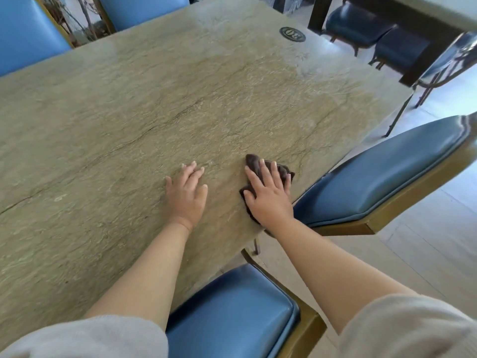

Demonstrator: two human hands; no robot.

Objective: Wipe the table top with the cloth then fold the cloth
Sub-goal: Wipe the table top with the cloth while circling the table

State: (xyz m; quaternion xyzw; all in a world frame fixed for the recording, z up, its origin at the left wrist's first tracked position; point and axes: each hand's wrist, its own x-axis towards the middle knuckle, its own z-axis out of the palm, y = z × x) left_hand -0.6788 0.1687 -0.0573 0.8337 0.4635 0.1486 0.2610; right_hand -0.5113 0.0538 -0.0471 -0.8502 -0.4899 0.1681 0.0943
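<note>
Right hand (268, 195) flat on cloth (281, 169) near table (129, 112) edge, left hand (187, 195) beside

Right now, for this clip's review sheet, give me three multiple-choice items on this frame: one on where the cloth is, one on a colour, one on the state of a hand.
1. Where does the cloth lie on the table top?
A. Near the right edge, under the right hand
B. In the middle, beside the round badge
C. On a chair seat

2. What colour are the chair seats?
A. Red
B. Blue
C. White

3. How is the left hand?
A. Gripping the cloth
B. Raised off the table
C. Flat on the bare table top, fingers spread

Answers:
1. A, since the right hand presses flat on the dark cloth close to the table's right edge.
2. B, since every padded seat in view is blue.
3. C, since its fingers lie straight on the stone, apart from the cloth.
</note>
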